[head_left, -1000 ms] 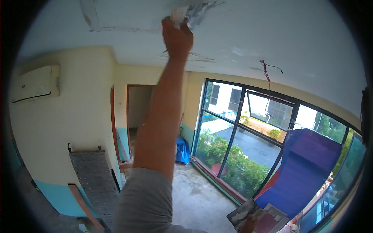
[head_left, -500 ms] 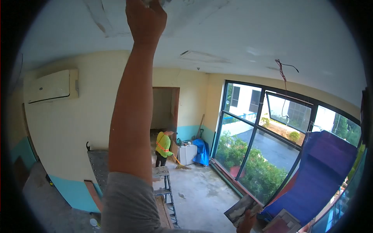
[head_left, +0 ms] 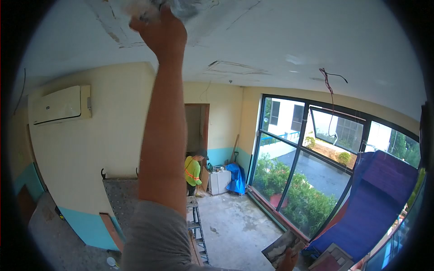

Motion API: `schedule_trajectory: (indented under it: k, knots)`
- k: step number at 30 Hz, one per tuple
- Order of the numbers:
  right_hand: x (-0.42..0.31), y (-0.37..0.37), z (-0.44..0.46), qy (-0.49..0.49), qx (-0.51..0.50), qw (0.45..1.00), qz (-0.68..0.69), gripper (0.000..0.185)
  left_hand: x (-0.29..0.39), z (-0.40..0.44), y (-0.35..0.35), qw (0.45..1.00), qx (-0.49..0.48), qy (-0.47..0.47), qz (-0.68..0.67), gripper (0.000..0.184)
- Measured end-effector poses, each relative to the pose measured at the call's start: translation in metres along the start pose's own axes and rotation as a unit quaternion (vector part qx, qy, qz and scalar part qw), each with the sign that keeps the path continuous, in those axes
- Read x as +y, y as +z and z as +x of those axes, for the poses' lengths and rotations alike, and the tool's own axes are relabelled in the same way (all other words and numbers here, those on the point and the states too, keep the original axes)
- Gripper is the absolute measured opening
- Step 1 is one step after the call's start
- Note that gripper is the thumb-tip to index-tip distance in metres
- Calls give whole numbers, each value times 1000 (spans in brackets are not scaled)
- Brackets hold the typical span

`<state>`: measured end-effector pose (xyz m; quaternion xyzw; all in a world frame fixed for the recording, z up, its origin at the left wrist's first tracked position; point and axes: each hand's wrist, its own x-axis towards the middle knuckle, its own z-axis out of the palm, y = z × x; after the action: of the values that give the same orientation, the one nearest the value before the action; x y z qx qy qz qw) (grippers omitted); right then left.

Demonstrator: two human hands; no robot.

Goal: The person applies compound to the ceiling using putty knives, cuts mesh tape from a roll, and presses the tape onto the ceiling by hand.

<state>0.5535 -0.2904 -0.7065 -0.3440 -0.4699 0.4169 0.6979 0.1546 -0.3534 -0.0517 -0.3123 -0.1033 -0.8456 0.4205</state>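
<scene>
My left hand (head_left: 165, 34) is raised overhead against the ceiling (head_left: 253, 38), its fingers closed round a trowel. The trowel's shiny metal blade (head_left: 185, 8) is smeared by motion and partly cut off by the top of the view. Rough patches and cracks mark the ceiling around it. Low on the right, my right hand (head_left: 288, 261) grips a square plasterer's hawk (head_left: 273, 253) from its near side. Some grey-white plaster lies on the hawk. Most of my right hand's fingers are hidden.
A person in a yellow-green vest (head_left: 193, 171) stands near the doorway. A stepladder (head_left: 195, 221) is below my arm. Red wires (head_left: 326, 81) dangle from the ceiling. A blue-purple sheet (head_left: 368, 207) hangs by the windows, and an air conditioner (head_left: 58, 105) is on the left wall.
My left hand has moved slightly down and left, showing more of the trowel blade. The hawk has barely moved. The person in the vest has shifted, and the broom is no longer plainly visible.
</scene>
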Motion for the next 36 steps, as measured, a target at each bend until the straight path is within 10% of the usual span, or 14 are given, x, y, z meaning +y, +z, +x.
schedule_trajectory:
  k: [5,8,11,14,17,19,22,24,29,32,36]
  knots:
    - [59,-50,13,227,49,967,102,48,-28,-66,25,795,-11,-454,-403,40]
    - [20,-29,6,3,58,951,-305,47,-68,-97,74,635,-126,-414,-640,41]
    - [40,-63,0,91,48,985,-141,51,-21,-94,102,608,-123,-387,-683,44]
    - [91,-127,-10,-257,-25,829,-497,48,-8,-97,147,454,-103,-393,-793,40]
    - [84,-122,-7,-258,117,833,-475,44,-9,-121,174,463,-85,-470,-747,45]
    - [-8,-57,-24,-36,168,962,-211,43,-19,-154,180,490,-110,-517,-694,47]
    - [-2,-69,-29,125,137,982,-41,45,-16,-191,158,547,-128,-673,-482,45]
    - [2,-66,-26,121,116,986,-5,45,-42,-225,145,623,-189,-613,-448,43]
    - [-12,-43,-26,82,80,992,-54,33,-43,-279,66,608,-183,-617,-464,43]
    - [-30,-20,-17,194,95,974,64,30,5,-306,-35,753,-504,-418,-63,59]
    - [-28,-6,-2,313,47,917,242,33,37,-404,-162,528,-710,-466,1,62]
